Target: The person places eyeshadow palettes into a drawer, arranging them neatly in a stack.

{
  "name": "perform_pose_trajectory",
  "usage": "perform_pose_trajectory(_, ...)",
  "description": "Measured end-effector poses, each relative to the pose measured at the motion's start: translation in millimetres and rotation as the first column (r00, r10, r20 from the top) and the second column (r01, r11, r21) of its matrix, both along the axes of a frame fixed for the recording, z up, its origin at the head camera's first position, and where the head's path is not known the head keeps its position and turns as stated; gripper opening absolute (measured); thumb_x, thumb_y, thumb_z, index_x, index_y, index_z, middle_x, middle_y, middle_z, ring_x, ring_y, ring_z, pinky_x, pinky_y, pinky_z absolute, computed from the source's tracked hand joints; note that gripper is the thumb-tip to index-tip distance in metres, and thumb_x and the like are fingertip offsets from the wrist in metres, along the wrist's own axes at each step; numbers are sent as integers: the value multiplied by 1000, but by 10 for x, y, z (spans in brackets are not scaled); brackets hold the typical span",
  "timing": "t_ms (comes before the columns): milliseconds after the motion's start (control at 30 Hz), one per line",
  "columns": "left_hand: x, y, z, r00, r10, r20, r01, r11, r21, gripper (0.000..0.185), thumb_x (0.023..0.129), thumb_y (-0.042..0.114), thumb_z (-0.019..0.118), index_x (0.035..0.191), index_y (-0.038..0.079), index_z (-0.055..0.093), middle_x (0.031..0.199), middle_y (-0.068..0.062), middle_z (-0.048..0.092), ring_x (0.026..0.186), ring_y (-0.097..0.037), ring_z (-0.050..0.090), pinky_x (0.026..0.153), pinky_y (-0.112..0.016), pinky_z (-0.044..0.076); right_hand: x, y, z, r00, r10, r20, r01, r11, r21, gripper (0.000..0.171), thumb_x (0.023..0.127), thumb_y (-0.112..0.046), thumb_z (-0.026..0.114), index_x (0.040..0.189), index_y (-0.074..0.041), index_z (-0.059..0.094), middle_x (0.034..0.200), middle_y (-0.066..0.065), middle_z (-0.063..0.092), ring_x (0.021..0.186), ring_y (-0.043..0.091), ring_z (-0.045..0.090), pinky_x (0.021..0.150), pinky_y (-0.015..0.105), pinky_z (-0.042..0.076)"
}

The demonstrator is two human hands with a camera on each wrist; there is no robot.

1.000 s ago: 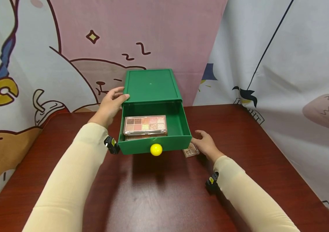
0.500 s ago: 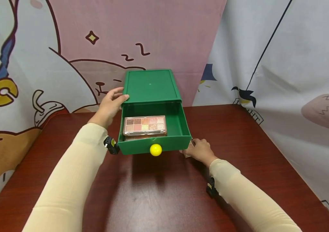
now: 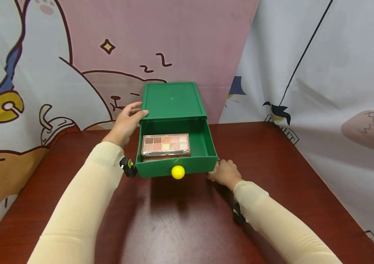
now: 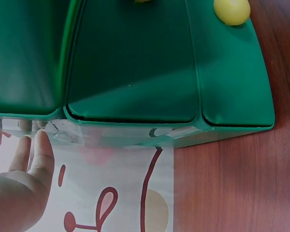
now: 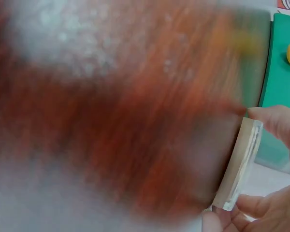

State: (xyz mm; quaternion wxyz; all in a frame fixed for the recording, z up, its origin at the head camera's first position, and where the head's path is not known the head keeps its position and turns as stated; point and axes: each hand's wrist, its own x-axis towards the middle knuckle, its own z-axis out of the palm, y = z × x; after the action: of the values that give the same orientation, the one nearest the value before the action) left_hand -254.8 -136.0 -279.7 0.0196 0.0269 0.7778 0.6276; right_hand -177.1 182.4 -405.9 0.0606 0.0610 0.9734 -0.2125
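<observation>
On the table stands a green drawer box [image 3: 173, 101] with its drawer [image 3: 155, 169] pulled out, a yellow ball knob [image 3: 178, 172] on the front. Inside the drawer, at the left, an eyeshadow palette [image 3: 165, 145] lies on top of another one, mostly hidden. My left hand [image 3: 125, 126] rests against the box's left side, thumb at the top edge; its straight fingers show in the left wrist view. Beside the drawer's front right corner, my right hand [image 3: 225, 173] grips a second eyeshadow palette [image 5: 238, 164] by its edges, low over the table; the hand partly covers it in the head view.
A brown wooden table [image 3: 180, 223] carries the box. Behind it hangs a cartoon-printed cloth [image 3: 190, 40], close to the box's back. The drawer's right part [image 3: 201, 143] shows bare green floor.
My right hand has moved left to the palette on the table and closed around it. My left hand stays on the box. The head view has tipped slightly.
</observation>
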Motion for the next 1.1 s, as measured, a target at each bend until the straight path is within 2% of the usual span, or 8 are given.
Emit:
perform_pose_trajectory(200, -5, 12, 3, 1000, 3, 8, -3, 1000, -6, 57, 97, 33, 57, 149, 21, 36, 151, -8, 35, 127, -24, 41, 96, -38, 40, -1, 43, 32, 1000, -16, -24, 15, 1000, -10, 63, 75, -35, 73, 117, 8, 56, 111, 26, 53, 107, 42, 51, 84, 55, 47)
perform_pose_trajectory(400, 3, 19, 23, 1000, -1, 10, 1, 1000, -9, 58, 97, 34, 56, 150, 21, 35, 152, -8, 34, 129, -25, 40, 99, -40, 39, -25, 137, 96, 995, -5, -102, -3, 997, -76, 72, 80, -41, 72, 126, 11, 53, 113, 28, 48, 107, 43, 48, 85, 54, 46)
perform_pose_trajectory(567, 4, 12, 20, 1000, -5, 4, 5, 1000, -10, 58, 98, 34, 56, 150, 21, 34, 152, -8, 34, 128, -25, 40, 100, -42, 39, -67, 217, 219, 987, -4, -161, -14, 994, -111, 72, 81, -39, 70, 129, 12, 51, 113, 29, 48, 103, 41, 47, 86, 52, 45)
perform_pose_trajectory(700, 9, 19, 15, 1000, -8, -5, 8, 1000, -11, 58, 98, 34, 56, 150, 20, 34, 151, -9, 35, 127, -25, 40, 96, -38, 40, -107, 292, 387, 983, -31, -184, 1, 986, -165, 71, 83, -33, 69, 132, 13, 48, 117, 30, 47, 104, 39, 46, 88, 50, 44)
perform_pose_trajectory(833, 16, 26, 14, 1000, -7, -11, 6, 1000, -17, 59, 98, 34, 56, 150, 20, 34, 151, -9, 35, 127, -25, 40, 93, -36, 40, -144, 385, 628, 976, -38, -216, -13, 973, -232, 66, 83, -26, 65, 134, 12, 46, 123, 29, 43, 107, 36, 43, 90, 48, 43)
perform_pose_trajectory(1100, 20, 13, 10, 1000, 0, -1, 0, 1000, -26, 59, 98, 35, 56, 151, 21, 33, 151, -9, 35, 129, -26, 40, 99, -41, 39, -185, 528, 1120, 944, 33, -328, -106, 973, -206, 62, 82, -23, 66, 133, 9, 50, 118, 25, 49, 106, 32, 41, 85, 39, 38)
